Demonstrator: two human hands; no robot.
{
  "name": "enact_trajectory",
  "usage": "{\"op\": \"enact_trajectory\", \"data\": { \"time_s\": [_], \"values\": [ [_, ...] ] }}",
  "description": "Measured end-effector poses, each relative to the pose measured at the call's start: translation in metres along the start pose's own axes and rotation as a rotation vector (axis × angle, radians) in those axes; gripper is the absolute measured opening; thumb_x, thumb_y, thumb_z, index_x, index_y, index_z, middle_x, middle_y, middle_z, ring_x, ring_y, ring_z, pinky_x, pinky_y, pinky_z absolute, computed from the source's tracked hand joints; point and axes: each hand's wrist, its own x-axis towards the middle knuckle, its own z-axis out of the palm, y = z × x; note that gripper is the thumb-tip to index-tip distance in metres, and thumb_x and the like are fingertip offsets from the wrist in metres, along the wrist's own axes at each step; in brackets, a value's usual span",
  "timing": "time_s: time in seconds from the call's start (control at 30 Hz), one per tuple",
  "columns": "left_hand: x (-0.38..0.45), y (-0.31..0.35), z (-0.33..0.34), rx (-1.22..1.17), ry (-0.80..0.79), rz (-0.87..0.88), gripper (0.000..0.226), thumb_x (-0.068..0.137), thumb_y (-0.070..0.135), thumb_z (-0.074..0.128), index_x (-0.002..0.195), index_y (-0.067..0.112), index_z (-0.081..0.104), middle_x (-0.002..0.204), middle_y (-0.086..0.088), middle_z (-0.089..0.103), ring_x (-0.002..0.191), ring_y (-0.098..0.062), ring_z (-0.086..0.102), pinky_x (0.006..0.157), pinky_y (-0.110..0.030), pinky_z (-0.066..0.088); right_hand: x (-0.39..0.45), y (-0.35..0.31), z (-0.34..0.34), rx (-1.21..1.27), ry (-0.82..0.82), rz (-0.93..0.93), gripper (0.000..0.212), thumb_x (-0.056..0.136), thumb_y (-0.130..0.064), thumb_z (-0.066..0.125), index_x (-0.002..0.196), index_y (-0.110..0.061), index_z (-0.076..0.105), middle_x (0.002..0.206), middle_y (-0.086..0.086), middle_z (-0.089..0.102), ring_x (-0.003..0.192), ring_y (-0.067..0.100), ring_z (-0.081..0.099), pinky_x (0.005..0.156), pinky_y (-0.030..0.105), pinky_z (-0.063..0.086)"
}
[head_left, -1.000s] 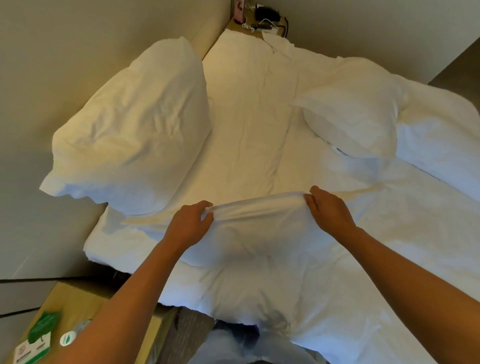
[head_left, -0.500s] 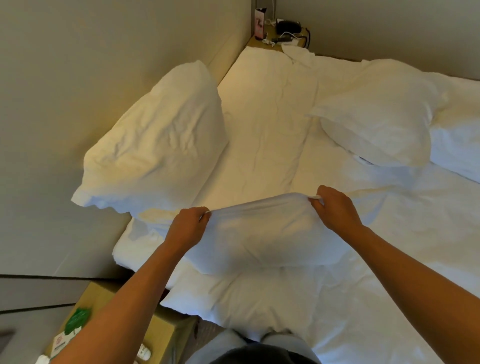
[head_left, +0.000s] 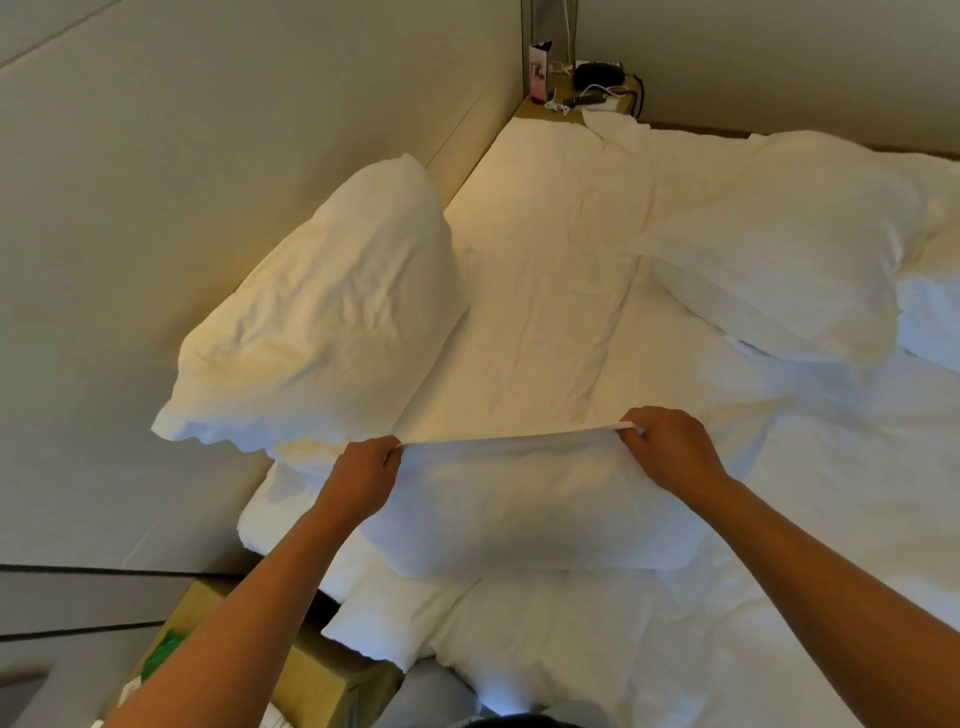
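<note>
A white pillow (head_left: 524, 512) lies across the near part of the bed, and both my hands hold its far top edge. My left hand (head_left: 363, 473) grips the left end of that edge, fingers curled over the fabric. At the right end my right hand (head_left: 670, 449) pinches the same edge, which is pulled taut between the two hands. Under the pillow spreads a rumpled white duvet (head_left: 597, 639).
A second white pillow (head_left: 332, 322) leans against the padded wall at left. A third pillow (head_left: 779, 260) lies at the right on the white bed sheet (head_left: 545, 291). A wooden bedside table (head_left: 322, 675) stands at lower left; another far table (head_left: 587, 98) holds cables and a small box.
The pillow's top edge has been drawn tighter and flatter between my hands. The view has shifted, so the bed and pillows sit further right and lower.
</note>
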Motion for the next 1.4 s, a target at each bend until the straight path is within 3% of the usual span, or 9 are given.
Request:
{"op": "enact_trajectory", "data": {
  "time_s": [0.17, 0.27, 0.4, 0.57, 0.67, 0.9, 1.03, 1.2, 1.4],
  "values": [
    [0.011, -0.002, 0.001, -0.051, 0.057, 0.025, 0.023, 0.106, 0.025, 0.048, 0.105, 0.019, 0.069, 0.081, -0.005, 0.071, 0.072, -0.028, 0.066, 0.063, -0.031, 0.045, 0.009, -0.008, -0.003, 0.046, 0.107, 0.025, 0.025, 0.105, -0.024, 0.06, 0.101, -0.01, 0.08, 0.092, 0.01, 0.078, 0.081, 0.025, 0.068, 0.074, 0.036, 0.054],
    [0.018, -0.004, -0.002, -0.038, 0.076, 0.033, 0.024, 0.107, 0.029, 0.046, 0.099, 0.018, 0.066, 0.074, -0.003, 0.066, 0.066, -0.028, 0.064, 0.057, -0.029, 0.043, 0.018, -0.016, -0.004, 0.041, 0.132, 0.061, 0.025, 0.106, -0.022, 0.058, 0.108, -0.011, 0.08, 0.098, 0.011, 0.079, 0.087, 0.029, 0.071, 0.075, 0.032, 0.05],
    [0.028, -0.009, -0.013, -0.035, 0.118, 0.027, 0.023, 0.107, 0.03, 0.045, 0.095, 0.021, 0.063, 0.072, 0.0, 0.064, 0.063, -0.025, 0.06, 0.053, -0.028, 0.041, 0.036, -0.033, -0.006, 0.036, 0.204, 0.068, 0.024, 0.106, -0.02, 0.057, 0.098, -0.011, 0.077, 0.089, 0.01, 0.076, 0.079, 0.026, 0.068, 0.071, 0.032, 0.046],
    [0.028, -0.022, -0.04, -0.098, 0.197, -0.034, 0.026, 0.107, 0.029, 0.044, 0.099, 0.021, 0.067, 0.091, -0.001, 0.07, 0.081, -0.026, 0.064, 0.069, -0.041, 0.055, 0.073, -0.074, -0.019, -0.004, 0.308, -0.09, 0.02, 0.103, -0.018, 0.061, 0.103, -0.009, 0.079, 0.09, 0.012, 0.077, 0.079, 0.031, 0.071, 0.07, 0.029, 0.044],
    [0.021, -0.03, -0.06, -0.131, 0.275, -0.059, 0.025, 0.106, 0.03, 0.047, 0.101, 0.02, 0.069, 0.094, -0.001, 0.07, 0.082, -0.025, 0.064, 0.07, -0.041, 0.055, 0.108, -0.107, -0.03, -0.014, 0.363, -0.213, 0.019, 0.102, -0.016, 0.063, 0.106, -0.008, 0.08, 0.096, 0.014, 0.078, 0.085, 0.036, 0.072, 0.073, 0.032, 0.048],
    [0.001, -0.032, -0.086, -0.255, 0.329, -0.107, 0.023, 0.106, 0.029, 0.048, 0.093, 0.022, 0.067, 0.073, 0.001, 0.064, 0.069, -0.019, 0.061, 0.063, -0.038, 0.047, 0.168, -0.158, -0.037, 0.062, 0.344, -0.301, 0.024, 0.103, -0.017, 0.056, 0.102, -0.009, 0.079, 0.096, 0.013, 0.077, 0.087, 0.033, 0.07, 0.076, 0.038, 0.053],
    [0.001, -0.021, -0.074, -0.289, 0.274, -0.156, 0.026, 0.106, 0.027, 0.048, 0.083, 0.023, 0.061, 0.068, -0.002, 0.06, 0.065, -0.018, 0.059, 0.061, -0.037, 0.045, 0.183, -0.16, -0.02, 0.123, 0.284, -0.214, 0.027, 0.107, -0.016, 0.053, 0.114, -0.007, 0.077, 0.112, 0.016, 0.075, 0.105, 0.035, 0.068, 0.092, 0.043, 0.052],
    [0.021, -0.014, -0.074, -0.343, 0.259, -0.206, 0.028, 0.106, 0.027, 0.048, 0.081, 0.025, 0.06, 0.065, 0.001, 0.058, 0.063, -0.015, 0.057, 0.06, -0.033, 0.04, 0.222, -0.174, -0.015, 0.124, 0.253, -0.154, 0.031, 0.108, -0.019, 0.049, 0.121, -0.008, 0.075, 0.119, 0.015, 0.074, 0.111, 0.034, 0.067, 0.092, 0.03, 0.045],
    [0.05, -0.016, -0.097, -0.413, 0.269, -0.23, 0.031, 0.106, 0.027, 0.048, 0.077, 0.024, 0.058, 0.062, 0.002, 0.054, 0.064, -0.024, 0.061, 0.064, -0.039, 0.047, 0.275, -0.202, -0.015, 0.101, 0.23, -0.174, 0.033, 0.109, -0.022, 0.049, 0.122, -0.008, 0.075, 0.12, 0.017, 0.073, 0.11, 0.035, 0.067, 0.092, 0.031, 0.046]
  ]
}}
